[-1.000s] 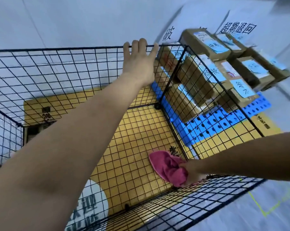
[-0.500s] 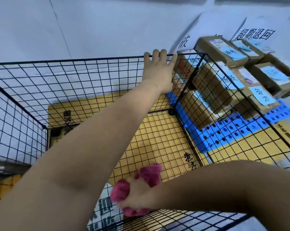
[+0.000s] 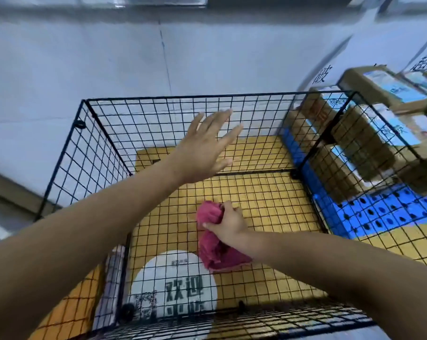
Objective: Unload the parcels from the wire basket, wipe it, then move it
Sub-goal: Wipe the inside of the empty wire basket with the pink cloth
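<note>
Pale wall [image 3: 109, 57] fills the upper view. Black wire basket [image 3: 207, 96] stands against it, open top up, on a yellow mat [image 3: 264, 200] that shows through the mesh bottom. Brown parcels [image 3: 354, 133] with blue-white labels are stacked outside, just beyond the right panel, on a blue perforated pallet [image 3: 384, 214]. White round sticker [image 3: 175, 283] with dark characters lies under the near part of the basket floor. Left grip [image 3: 202, 153] reaches over the basket, fingers straight and spread, holding nothing, in front of the back panel below its rim; contact with the mesh cannot be told. Right grip [image 3: 228, 223] is low inside the basket, fingers curled round a bunched pink cloth [image 3: 211, 246] that rests on the mesh bottom.
</note>
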